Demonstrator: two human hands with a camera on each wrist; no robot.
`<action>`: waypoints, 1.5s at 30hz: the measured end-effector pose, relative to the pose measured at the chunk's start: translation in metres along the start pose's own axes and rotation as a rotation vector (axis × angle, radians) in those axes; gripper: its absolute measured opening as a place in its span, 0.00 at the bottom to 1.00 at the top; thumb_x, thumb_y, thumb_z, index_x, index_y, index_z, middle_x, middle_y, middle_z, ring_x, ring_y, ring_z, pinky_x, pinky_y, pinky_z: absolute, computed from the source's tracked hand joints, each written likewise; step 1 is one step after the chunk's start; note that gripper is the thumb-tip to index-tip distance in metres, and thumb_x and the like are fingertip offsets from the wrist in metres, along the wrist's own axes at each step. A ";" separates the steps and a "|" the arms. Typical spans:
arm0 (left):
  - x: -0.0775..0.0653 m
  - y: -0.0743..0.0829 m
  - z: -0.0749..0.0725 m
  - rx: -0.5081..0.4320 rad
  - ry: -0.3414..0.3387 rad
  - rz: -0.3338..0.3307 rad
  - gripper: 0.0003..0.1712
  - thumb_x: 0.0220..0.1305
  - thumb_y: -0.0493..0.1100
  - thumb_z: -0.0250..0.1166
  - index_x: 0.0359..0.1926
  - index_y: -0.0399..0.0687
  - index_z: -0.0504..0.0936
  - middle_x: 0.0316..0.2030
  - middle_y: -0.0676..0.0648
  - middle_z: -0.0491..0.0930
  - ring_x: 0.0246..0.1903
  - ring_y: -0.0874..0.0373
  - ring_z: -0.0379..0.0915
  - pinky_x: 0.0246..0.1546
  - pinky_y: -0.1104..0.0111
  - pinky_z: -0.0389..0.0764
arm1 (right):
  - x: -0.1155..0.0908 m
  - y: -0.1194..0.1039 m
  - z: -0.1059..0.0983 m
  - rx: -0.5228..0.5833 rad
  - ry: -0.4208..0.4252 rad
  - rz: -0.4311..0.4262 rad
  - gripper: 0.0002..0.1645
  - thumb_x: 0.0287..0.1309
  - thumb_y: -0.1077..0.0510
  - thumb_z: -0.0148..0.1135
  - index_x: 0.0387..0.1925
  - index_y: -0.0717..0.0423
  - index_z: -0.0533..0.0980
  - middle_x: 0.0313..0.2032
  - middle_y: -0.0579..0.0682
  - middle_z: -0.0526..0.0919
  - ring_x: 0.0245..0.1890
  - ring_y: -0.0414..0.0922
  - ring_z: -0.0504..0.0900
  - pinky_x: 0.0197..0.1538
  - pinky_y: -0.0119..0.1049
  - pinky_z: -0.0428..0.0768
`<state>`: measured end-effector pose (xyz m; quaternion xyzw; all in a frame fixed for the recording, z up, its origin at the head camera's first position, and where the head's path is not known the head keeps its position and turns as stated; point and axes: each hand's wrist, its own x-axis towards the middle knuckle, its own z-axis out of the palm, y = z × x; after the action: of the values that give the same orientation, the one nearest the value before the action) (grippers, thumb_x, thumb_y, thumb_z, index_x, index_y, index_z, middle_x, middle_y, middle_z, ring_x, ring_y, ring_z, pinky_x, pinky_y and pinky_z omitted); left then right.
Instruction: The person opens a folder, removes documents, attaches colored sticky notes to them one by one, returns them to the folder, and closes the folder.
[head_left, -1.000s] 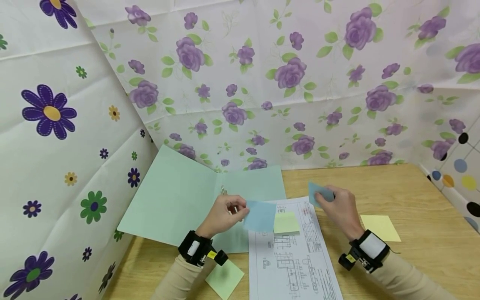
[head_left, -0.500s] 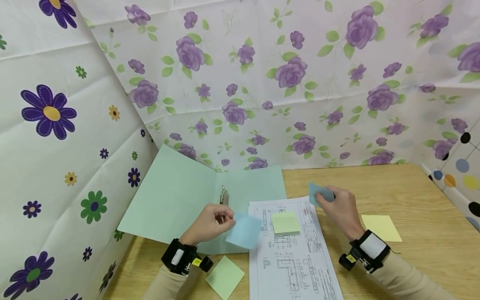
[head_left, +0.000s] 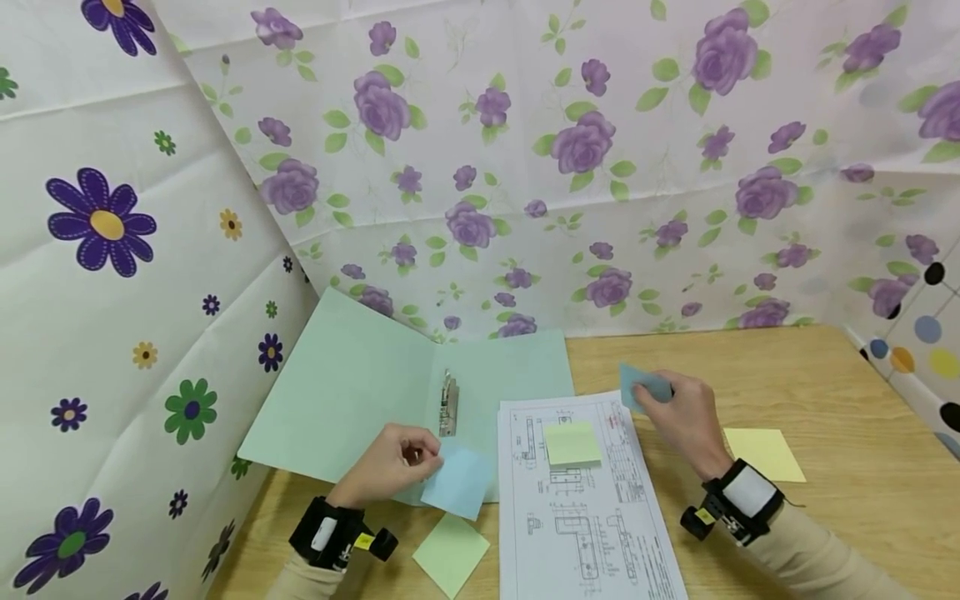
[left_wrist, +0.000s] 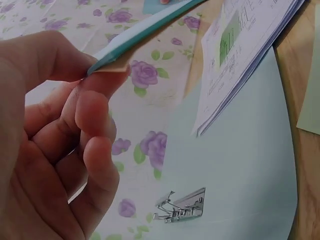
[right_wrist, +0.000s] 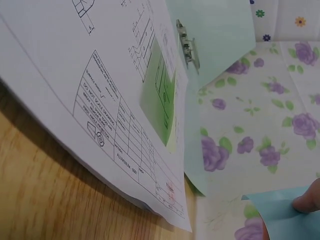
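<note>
Blue pad (head_left: 457, 481), head view: located left of the drawing stack (head_left: 525, 542), above the near edge of the open folder (head_left: 337, 400), tilted. The left hand (head_left: 393, 467) grasps it by one edge. The right hand (head_left: 686, 408) grasps a blue slip (head_left: 633, 385) at the far right corner of the drawing stack. On the drawing stack, toward its far end, lies a green pad (head_left: 572, 444). To the near left of the drawing stack, a pale green note (head_left: 452, 554) lies on the wooden table (head_left: 817, 375); to its right, a yellow note (head_left: 765, 454) lies beside the right wrist. The folder runs under the left part of the drawing stack; its metal clip (head_left: 448, 407) sits left of the stack.

Left wrist view: thumb and index finger pinch the blue pad, with a tan layer (left_wrist: 112, 66) visible beneath it; the remaining fingers are bent below. Printed line work shows on the drawing stack.

Right wrist view: the thumb (right_wrist: 308, 200) presses the face of the blue slip, beyond the far edge of the drawing stack. Most of this hand is outside the view. A red mark on the drawing stack is illegible.
</note>
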<state>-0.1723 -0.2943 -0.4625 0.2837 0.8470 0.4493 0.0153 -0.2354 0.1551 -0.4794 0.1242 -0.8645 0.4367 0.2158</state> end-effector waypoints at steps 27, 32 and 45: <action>-0.006 -0.011 0.017 0.194 -0.296 -0.230 0.12 0.68 0.35 0.75 0.27 0.51 0.88 0.22 0.63 0.77 0.23 0.75 0.68 0.31 0.78 0.74 | -0.001 0.000 -0.003 -0.008 0.007 -0.004 0.06 0.71 0.65 0.74 0.35 0.64 0.88 0.31 0.63 0.93 0.21 0.29 0.76 0.31 0.29 0.71; -0.007 -0.010 0.021 0.282 -0.278 -0.250 0.14 0.65 0.36 0.78 0.24 0.55 0.87 0.21 0.65 0.77 0.22 0.75 0.68 0.30 0.77 0.74 | -0.002 0.000 -0.002 0.000 0.014 -0.014 0.07 0.70 0.65 0.74 0.34 0.64 0.87 0.30 0.62 0.92 0.20 0.29 0.73 0.29 0.29 0.68; -0.009 -0.021 0.025 0.317 -0.223 -0.168 0.15 0.62 0.39 0.77 0.22 0.60 0.85 0.20 0.69 0.76 0.21 0.77 0.68 0.29 0.77 0.74 | -0.002 0.002 -0.002 -0.007 0.023 -0.024 0.08 0.70 0.65 0.75 0.32 0.62 0.87 0.28 0.59 0.91 0.20 0.29 0.73 0.30 0.29 0.68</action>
<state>-0.1676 -0.2895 -0.4955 0.2589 0.9208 0.2735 0.1014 -0.2334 0.1575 -0.4808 0.1288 -0.8619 0.4324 0.2314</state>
